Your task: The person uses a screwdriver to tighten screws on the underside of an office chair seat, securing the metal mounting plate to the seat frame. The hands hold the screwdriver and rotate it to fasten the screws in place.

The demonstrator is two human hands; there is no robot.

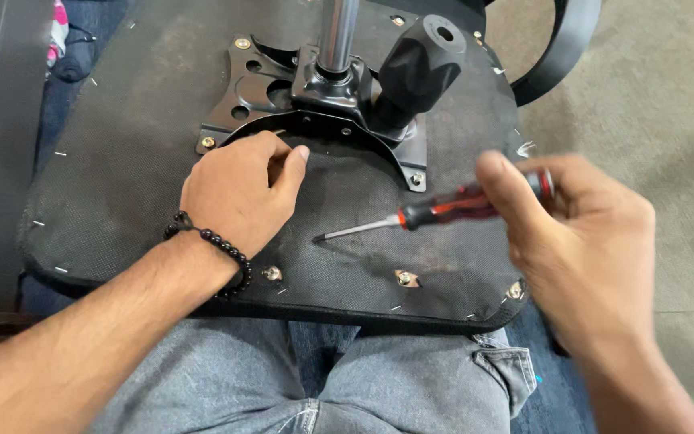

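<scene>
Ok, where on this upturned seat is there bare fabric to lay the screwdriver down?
Bare black fabric lies left of the black metal mounting plate, toward the seat's left edge, and between the left hand and the red-handled screwdriver held in the right hand. It is crowded around the plate, chrome post and black knob.

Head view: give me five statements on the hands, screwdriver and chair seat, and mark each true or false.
1. The right hand holds a screwdriver with a red and black handle. True.
2. The left hand holds a wrench. False: it holds no tool and rests on the seat by the metal plate.
3. The left wrist wears a black bead bracelet. True.
4. The seat lies on a table. False: it rests on the person's lap.
5. The screwdriver tip sits in a bolt. False: it points at bare fabric.
</scene>
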